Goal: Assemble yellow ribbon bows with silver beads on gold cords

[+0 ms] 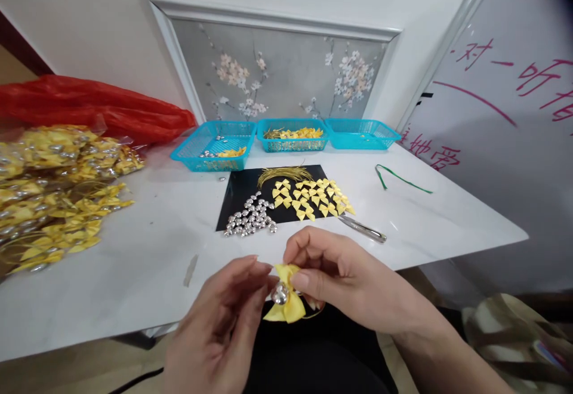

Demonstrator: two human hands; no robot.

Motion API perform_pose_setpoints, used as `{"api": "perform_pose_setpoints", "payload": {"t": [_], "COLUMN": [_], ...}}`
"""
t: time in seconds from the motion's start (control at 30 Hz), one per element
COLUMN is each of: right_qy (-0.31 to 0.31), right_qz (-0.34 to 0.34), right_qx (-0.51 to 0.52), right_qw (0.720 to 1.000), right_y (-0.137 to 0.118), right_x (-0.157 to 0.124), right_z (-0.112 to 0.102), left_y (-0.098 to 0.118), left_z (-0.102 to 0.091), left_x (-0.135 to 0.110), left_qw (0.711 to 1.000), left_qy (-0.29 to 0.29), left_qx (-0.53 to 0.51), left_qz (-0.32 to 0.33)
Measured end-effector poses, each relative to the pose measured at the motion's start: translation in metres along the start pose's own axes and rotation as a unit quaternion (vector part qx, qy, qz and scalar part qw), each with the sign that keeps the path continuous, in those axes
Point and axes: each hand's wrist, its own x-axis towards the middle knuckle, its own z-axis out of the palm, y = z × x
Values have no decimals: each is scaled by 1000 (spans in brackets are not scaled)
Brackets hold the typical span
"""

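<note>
Over the near table edge, my right hand (342, 274) pinches a yellow ribbon bow (292, 309) between thumb and fingers. A shiny round silver bell (280, 294) sits at the bow's middle, and a thin gold cord (314, 313) shows below my right fingers. My left hand (221, 316) is closed at the bell's left side, fingertips and thumb at it; part of that contact is hidden. Beyond my hands, a black mat (233, 197) bears a pile of silver bells (250, 218), rows of small yellow bows (320, 194) and a bundle of gold cords (284, 173).
Metal tweezers (363, 228) lie right of the mat, a green tie (403, 180) farther right. Three blue baskets (179, 154) line the back. Bagged yellow bows with bells (58, 185) heap up at left by a red bag (98, 104). A whiteboard (505, 161) stands at right.
</note>
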Motion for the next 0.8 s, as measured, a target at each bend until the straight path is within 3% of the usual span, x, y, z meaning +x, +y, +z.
{"api": "perform_pose_setpoints", "payload": {"t": [0.1, 0.17, 0.3, 0.4, 0.53, 0.63, 0.8], "right_qy": [-14, -23, -36, -20, 13, -1, -29], "right_qz": [0, 8, 31, 38, 42, 41, 56], "right_qx": [-23, -38, -59, -71, -89, -94, -94], "right_qw": [1000, 999, 997, 997, 995, 995, 994], "right_y": [1, 1, 3, 6, 10, 13, 17], "right_x": [0, 1, 7, 11, 14, 18, 36], "right_z": [-3, -3, 0, 0, 3, 12, 41], "left_y": [13, 23, 31, 29, 24, 18, 4], "left_z": [4, 5, 8, 6, 0, -7, -23], "left_x": [-2, -2, 0, 1, 1, 0, -3], "left_qw": [976, 953, 923, 909, 912, 921, 965], "left_qy": [-44, -75, -129, -118, -79, -57, -2], "left_qx": [-161, -221, -267, -289, -299, -298, -219], "left_qz": [-139, -191, -246, -275, -271, -246, -144]}}
